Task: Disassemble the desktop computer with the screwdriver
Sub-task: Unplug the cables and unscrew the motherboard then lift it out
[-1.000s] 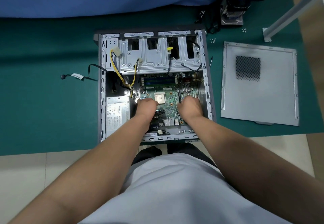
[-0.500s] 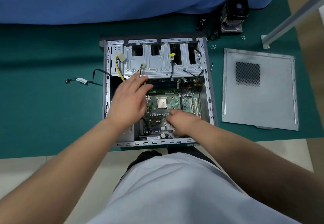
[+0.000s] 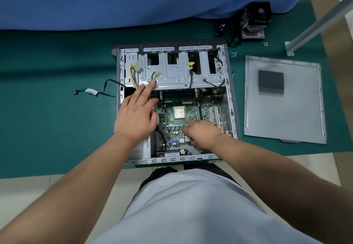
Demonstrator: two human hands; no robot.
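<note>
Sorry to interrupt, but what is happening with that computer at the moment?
A person is stripping an open case lying on the green mat. The left hand reaches flat toward the yellow cables; the right hand rests on the motherboard. The side panel and cooler already lie apart.

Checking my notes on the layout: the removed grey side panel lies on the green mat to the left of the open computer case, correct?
Not quite. In the head view the side panel does lie flat on the green mat, but to the right of the open computer case, not the left. On the left lies only a loose black cable.
</note>
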